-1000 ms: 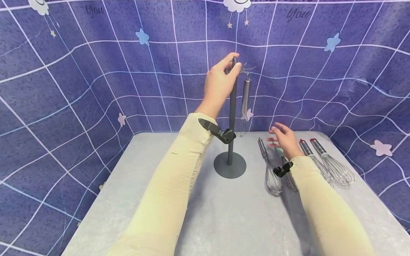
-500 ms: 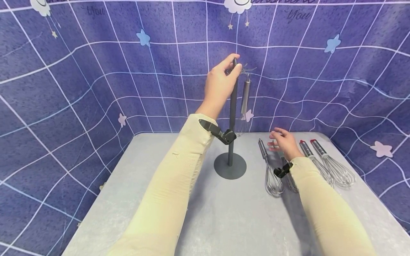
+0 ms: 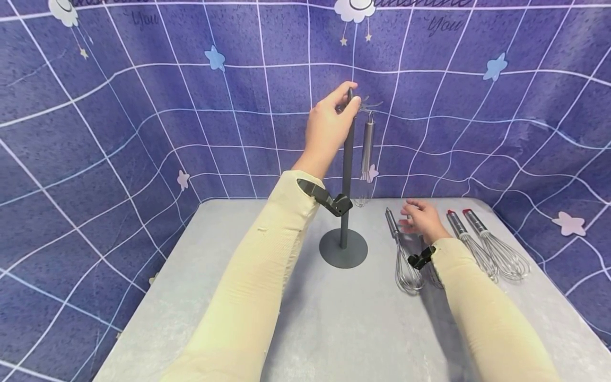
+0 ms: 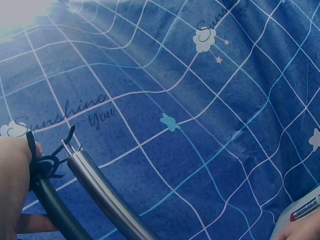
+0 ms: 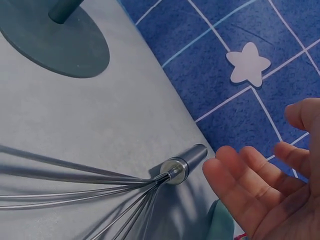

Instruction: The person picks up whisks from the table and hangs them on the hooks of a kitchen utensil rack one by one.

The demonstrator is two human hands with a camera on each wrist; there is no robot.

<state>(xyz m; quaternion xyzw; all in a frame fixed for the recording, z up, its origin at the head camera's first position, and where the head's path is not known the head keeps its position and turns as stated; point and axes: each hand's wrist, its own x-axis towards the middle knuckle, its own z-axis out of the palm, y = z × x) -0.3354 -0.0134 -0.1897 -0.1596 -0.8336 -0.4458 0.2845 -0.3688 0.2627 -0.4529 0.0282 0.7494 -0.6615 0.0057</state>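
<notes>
My left hand (image 3: 329,127) grips the top of a dark grey stand (image 3: 348,164), thumb and fingers around the post just at its hooks. From one hook hangs a whisk (image 3: 367,140) with a steel handle, wires downward. My right hand (image 3: 425,222) hovers low over the row of whisks, fingers loosely bent and holding nothing. Beneath it lies a whisk with a pale green handle (image 5: 221,222), mostly hidden by the hand in the head view. Just left of the fingers is an all-steel whisk (image 3: 392,222), its handle end pointing away from me.
Two larger whisks with red handle ends, one inner (image 3: 460,225) and one outer (image 3: 482,225), lie right of my right hand. The stand's round base (image 3: 343,257) rests on the grey table (image 3: 238,254). A blue patterned curtain (image 3: 229,132) surrounds the table's back and sides.
My right hand has lowered slightly towards the green-handled whisk. The hanging whisk sways a little on its hook. My left hand has kept its place on the stand.
</notes>
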